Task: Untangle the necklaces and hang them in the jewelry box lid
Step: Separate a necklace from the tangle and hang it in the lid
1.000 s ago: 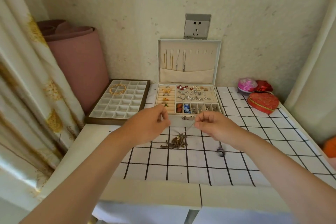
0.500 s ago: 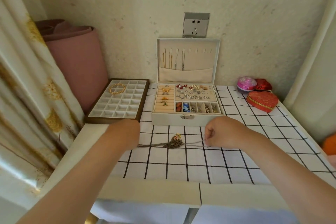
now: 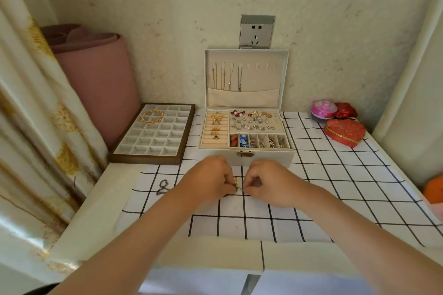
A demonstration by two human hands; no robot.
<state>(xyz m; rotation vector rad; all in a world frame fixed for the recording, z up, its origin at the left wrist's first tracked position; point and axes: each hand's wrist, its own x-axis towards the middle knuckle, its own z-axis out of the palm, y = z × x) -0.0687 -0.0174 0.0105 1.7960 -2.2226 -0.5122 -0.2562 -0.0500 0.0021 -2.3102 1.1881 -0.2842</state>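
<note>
Left hand (image 3: pixel 207 181), right hand (image 3: pixel 272 183): fingers (image 3: pixel 251 187) pinch necklace tangle (image 3: pixel 236 187) between them. Light, limp, fragile; hold just beside snarl.

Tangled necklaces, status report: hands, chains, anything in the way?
Left hand and right hand pinch the small tangled knot of thin metal necklaces. Dark chain loop lies loose at left. Nothing blocks open white jewelry box lid.

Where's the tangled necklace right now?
Head view, centre: the tangled necklace is pinched between the left hand and right hand, just in front of the jewelry box on the checked cloth.
</note>
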